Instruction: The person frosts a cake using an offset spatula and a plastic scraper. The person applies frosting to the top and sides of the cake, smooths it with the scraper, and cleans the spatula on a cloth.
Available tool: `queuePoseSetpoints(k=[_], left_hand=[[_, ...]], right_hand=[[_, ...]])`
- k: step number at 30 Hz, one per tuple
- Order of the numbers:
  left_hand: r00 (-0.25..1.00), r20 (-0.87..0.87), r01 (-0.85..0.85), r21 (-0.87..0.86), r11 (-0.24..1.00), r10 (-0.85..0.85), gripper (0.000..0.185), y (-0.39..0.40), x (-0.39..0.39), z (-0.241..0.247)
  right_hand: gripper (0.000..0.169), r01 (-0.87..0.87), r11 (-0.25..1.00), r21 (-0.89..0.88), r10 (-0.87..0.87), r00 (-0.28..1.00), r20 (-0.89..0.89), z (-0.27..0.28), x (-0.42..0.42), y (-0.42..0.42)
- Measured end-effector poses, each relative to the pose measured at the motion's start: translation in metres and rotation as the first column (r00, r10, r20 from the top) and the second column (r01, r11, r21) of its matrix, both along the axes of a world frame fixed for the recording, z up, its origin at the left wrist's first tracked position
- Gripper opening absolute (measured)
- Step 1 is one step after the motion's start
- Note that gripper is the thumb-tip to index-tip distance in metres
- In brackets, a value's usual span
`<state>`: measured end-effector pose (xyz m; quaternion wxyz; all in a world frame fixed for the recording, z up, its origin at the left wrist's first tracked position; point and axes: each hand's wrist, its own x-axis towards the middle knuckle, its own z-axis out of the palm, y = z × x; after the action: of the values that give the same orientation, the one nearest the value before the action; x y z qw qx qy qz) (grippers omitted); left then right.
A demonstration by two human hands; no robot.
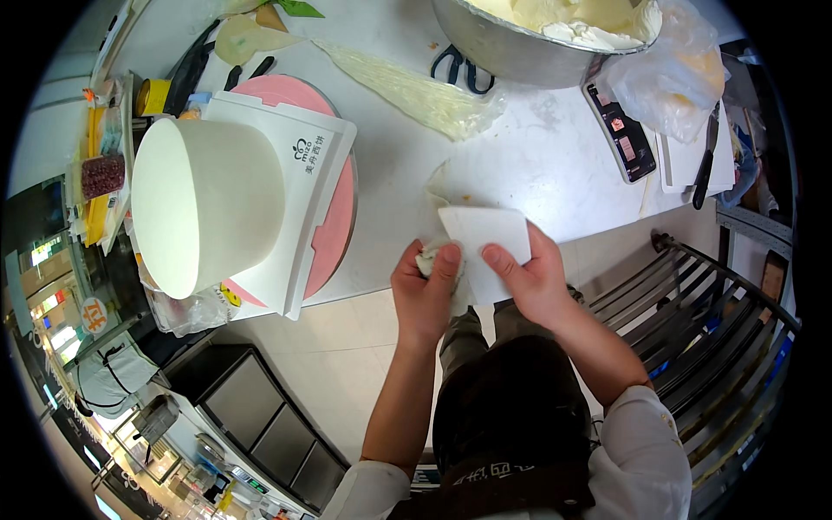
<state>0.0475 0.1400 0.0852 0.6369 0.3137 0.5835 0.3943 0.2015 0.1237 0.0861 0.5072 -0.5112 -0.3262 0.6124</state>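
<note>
My right hand (536, 279) grips a flat white plastic scraper (491, 244) near the front edge of the white worktop (390, 195). Beside it, my left hand (429, 286) is closed on a crumpled pale cloth (430, 261), part of which hangs behind the scraper. On the left, a tall smooth cream-coloured cake (240, 195) rests on a white board (318, 162) over a round pink turntable (335, 227). A large metal bowl (520, 52) of whipped cream (588, 26) stands at the back.
Dark-handled scissors (458, 68) lie by the bowl, near a used clear piping bag (416, 91). A phone (621, 133), a plastic bag (676, 71) and a black-handled knife (705, 162) are on the right. A metal rack (702, 325) stands beside the worktop.
</note>
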Motion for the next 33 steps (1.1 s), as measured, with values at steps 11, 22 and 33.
queuePoseSetpoints(k=[11,22,33], left_hand=[[0.958,-0.265,0.122,0.023,0.992,-0.112,0.033,-0.028,-0.014,-0.014],[0.909,0.289,-0.287,-0.086,0.954,0.299,0.050,0.031,0.016,0.007],[0.960,0.001,-0.270,0.255,0.929,0.279,0.045,0.059,0.025,-0.015]], right_hand=[[0.033,0.405,0.874,0.268,-0.416,0.909,-0.017,0.040,0.029,0.051],[0.033,0.095,0.995,-0.015,-0.092,0.987,0.134,0.012,0.018,-0.018],[0.031,0.105,0.988,-0.116,-0.075,0.968,0.237,-0.005,0.031,-0.091]])
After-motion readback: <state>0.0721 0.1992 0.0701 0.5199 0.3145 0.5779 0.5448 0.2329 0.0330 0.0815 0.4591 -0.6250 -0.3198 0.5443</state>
